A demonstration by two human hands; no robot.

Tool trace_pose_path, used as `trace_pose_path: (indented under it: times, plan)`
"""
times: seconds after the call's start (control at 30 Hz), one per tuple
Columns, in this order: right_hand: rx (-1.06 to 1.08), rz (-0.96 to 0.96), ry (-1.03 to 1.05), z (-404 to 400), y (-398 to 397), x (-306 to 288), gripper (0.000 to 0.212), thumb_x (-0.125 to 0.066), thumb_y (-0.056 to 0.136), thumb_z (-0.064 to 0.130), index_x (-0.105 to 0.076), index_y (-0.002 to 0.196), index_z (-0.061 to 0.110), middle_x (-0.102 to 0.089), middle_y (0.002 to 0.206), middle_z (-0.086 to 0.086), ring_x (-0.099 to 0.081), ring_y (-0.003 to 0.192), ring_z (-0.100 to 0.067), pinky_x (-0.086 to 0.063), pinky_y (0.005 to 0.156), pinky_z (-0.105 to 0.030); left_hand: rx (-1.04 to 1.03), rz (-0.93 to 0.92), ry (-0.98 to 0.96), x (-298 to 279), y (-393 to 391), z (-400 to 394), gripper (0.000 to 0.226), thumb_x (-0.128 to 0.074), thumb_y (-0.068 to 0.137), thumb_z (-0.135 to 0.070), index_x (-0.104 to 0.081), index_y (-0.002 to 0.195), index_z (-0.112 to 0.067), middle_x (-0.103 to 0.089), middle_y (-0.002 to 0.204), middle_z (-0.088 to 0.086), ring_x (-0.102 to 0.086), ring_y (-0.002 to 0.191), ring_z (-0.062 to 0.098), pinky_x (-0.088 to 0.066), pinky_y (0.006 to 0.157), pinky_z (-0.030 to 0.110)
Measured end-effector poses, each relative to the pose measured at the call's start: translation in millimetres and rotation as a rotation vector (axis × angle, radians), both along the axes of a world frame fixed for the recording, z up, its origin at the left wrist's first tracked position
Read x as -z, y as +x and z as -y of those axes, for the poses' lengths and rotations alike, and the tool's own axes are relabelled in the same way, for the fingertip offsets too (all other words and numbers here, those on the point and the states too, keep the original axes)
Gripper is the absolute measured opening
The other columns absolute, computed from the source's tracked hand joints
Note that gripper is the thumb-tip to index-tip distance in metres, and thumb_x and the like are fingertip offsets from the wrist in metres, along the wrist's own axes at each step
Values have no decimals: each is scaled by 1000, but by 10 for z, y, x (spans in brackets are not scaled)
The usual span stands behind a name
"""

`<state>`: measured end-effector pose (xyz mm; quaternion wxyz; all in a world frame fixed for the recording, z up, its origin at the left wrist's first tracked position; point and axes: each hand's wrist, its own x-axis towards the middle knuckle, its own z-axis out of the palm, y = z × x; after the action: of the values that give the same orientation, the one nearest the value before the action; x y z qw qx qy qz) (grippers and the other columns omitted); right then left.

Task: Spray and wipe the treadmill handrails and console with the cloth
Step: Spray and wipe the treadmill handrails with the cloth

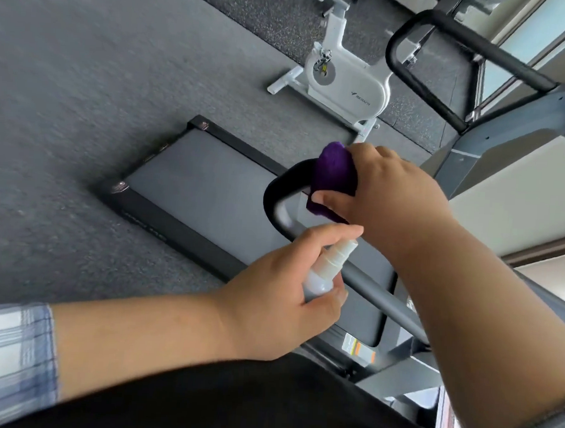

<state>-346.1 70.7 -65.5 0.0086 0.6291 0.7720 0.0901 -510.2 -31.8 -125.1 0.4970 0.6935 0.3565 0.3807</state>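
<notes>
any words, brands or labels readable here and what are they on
"MERACH": on the white exercise bike housing, beside a small logo.
Warning sticker on the treadmill frame: print too small to read.
Lettering on the treadmill deck's side rail: too blurred to read.
Spray bottle: no label visible.

Both forearms reach forward, bare from rolled plaid sleeves near the elbows. The left hand [270,298] comes in from the lower left, its fingers curled round a small spray bottle [324,268], the forefinger stretched forward over the nozzle top and the thumb lying along the bottle's near side. The right hand [387,193] comes down from the lower right, knuckles up, fingers and thumb wrapped over a purple cloth [334,177] pressed round the handrail [275,197]. The two hands sit just beside each other, left below right
</notes>
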Motion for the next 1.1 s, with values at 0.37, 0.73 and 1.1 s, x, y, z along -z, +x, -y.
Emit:
trace_pose_path:
  times: [0.37,0.73,1.1]
  plan:
    - [49,19,112,203,-11,57,82,-41,85,78,-30,148,27,-59,125,-9,-59,109,-36,-45,90,-47,-111,7,12,54,-342,4,59,-61,92,-27,-33,136,-54,-63,97,-4,-62,81,20,-53,73,33]
    - [-198,542,-178,-487,-1045,235,43,-45,94,65,-56,108,26,-48,79,4,-56,85,-23,-26,61,-33,-179,13,-84,99,-543,1,58,-62,94,-33,-33,130,-67,-61,92,-27,-61,69,6,-47,59,11]
    - [53,40,-217,-375,-423,-97,59,-37,78,86,-50,104,35,-51,77,10,-50,65,-16,-33,53,-29,-304,69,-89,154,-849,-19,58,-62,93,-24,-38,134,-56,-61,86,-10,-57,65,9,-45,60,11]
